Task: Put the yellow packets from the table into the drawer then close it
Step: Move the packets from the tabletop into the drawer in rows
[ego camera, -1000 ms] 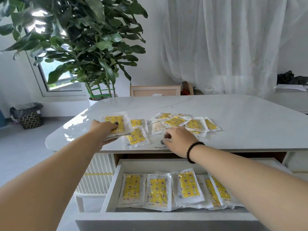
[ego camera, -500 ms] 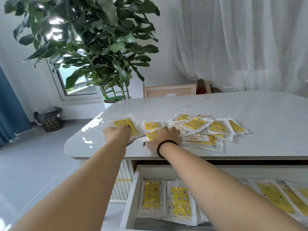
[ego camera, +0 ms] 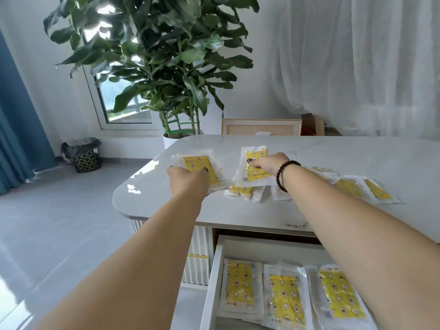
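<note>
Right hand [ego camera: 266, 164] now lifts packet [ego camera: 253, 167] off table [ego camera: 333, 148]; left hand [ego camera: 188, 181] grips another [ego camera: 198, 166]. Next: into drawer [ego camera: 215, 270].

Bright daylight floods in from the window [ego camera: 123, 101] on my left and through the sheer curtain [ego camera: 357, 67]. Glare glints off the table [ego camera: 133, 189] corner and floor [ego camera: 9, 303]. Wide-angle bending curves the edges; everything looks slightly soft.

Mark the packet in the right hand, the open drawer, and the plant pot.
right-hand packet [ego camera: 252, 171], head view, yellow print
drawer [ego camera: 213, 291], head view, left wall
plant pot [ego camera: 169, 140], head view, white side
</note>
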`<state>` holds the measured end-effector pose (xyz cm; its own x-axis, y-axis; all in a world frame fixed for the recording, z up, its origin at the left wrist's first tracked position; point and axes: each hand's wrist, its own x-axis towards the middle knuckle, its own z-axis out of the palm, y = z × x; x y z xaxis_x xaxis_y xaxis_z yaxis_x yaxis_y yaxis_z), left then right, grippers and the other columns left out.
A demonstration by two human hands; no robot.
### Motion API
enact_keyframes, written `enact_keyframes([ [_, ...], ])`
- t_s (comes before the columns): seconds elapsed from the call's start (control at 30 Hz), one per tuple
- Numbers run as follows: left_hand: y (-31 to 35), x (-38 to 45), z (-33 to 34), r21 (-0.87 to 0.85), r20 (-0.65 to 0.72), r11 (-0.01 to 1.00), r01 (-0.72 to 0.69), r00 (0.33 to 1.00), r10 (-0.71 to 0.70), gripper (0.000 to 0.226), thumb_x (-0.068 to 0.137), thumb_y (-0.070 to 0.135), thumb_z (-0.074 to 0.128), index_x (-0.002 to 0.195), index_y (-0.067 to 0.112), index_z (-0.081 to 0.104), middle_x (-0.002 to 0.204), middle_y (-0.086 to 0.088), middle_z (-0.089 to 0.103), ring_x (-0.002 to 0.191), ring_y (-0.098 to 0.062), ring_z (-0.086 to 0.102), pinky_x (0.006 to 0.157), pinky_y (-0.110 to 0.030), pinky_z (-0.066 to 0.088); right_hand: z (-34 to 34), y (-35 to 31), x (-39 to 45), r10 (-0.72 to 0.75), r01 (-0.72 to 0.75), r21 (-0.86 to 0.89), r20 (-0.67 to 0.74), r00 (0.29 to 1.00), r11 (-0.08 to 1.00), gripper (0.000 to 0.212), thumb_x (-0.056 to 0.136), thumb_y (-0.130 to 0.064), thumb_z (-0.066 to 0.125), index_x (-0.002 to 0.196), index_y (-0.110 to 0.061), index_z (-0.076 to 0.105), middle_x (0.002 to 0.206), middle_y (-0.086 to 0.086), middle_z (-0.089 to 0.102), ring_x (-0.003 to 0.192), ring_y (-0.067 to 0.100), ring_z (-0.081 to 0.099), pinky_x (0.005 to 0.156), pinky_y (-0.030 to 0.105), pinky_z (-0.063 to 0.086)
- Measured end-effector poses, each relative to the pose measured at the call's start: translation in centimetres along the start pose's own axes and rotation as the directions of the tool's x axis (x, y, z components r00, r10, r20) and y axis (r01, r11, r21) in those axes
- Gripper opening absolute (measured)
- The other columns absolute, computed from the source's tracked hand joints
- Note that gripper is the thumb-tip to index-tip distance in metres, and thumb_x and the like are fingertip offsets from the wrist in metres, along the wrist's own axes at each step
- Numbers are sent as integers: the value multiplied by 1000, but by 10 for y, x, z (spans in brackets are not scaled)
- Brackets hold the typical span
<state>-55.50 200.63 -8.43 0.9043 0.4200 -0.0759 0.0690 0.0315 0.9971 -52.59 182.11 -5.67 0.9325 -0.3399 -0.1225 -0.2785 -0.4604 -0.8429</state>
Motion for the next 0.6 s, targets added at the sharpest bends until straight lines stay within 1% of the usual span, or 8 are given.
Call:
enact_keyframes([
  [0.07,-3,2,-4,-3,-6,1000,12,1000,-12,41,81,7,60,119,9,46,101,-12,62,87,-32,66,77,-45,60,17,-3,3,-1,4,-98,30,1000,995,61,86,-30,67,135,-1,44,138,11,49,125,26,48,96,27,38],
  [0.17,-5,5,-11,-16,-2,1000,24,1000,-24,43,79,6,58,121,10,50,102,-11,64,85,-31,66,72,-44,61,47,3,10,5,-2,-263,11,1000,965,65,87,-40,62,140,-10,40,137,9,48,126,29,46,107,32,37],
  [0.3,-2,2,-19,-25,3,999,46,999,-46,48,80,5,56,126,10,47,106,-11,63,87,-30,65,73,-43,60,65,11,15,-64,18,-304,-140,988,952,53,76,-39,70,122,-16,55,128,8,53,121,29,46,98,33,40],
  [0.4,3,-7,-21,-41,6,997,67,998,-67,71,84,2,56,146,19,25,111,-6,56,92,-32,64,77,-46,60,53,15,9,-107,69,-209,-176,978,975,29,70,-30,74,91,-14,64,101,6,65,95,26,60,77,29,51],
  [0.43,6,-12,-22,-56,21,995,81,997,-80,81,85,1,54,151,26,13,109,-3,53,94,-33,64,77,-47,60,44,16,3,-134,107,-156,-175,975,982,21,70,-26,75,79,-12,61,86,5,64,81,24,60,65,26,49],
  [0.5,10,-22,-23,-43,68,995,86,994,-83,94,88,-1,50,151,43,-4,109,1,48,96,-33,64,77,-46,60,24,19,-11,-190,184,-53,-173,966,982,23,74,-21,75,67,-12,54,67,2,56,66,20,53,51,21,40],
  [0.57,14,-34,-22,50,133,997,51,989,-57,89,91,-1,47,149,51,3,122,1,47,95,-32,65,73,-41,61,-2,21,-34,-252,258,19,-157,955,966,22,75,-20,76,67,-13,57,65,0,57,63,16,54,50,21,41],
  [0.6,17,-40,-19,105,178,994,22,983,-41,81,91,-2,46,149,47,18,124,0,48,94,-30,64,68,-37,60,-16,21,-45,-287,297,54,-138,948,953,18,75,-20,76,69,-14,60,69,-1,61,65,15,56,54,21,44],
])
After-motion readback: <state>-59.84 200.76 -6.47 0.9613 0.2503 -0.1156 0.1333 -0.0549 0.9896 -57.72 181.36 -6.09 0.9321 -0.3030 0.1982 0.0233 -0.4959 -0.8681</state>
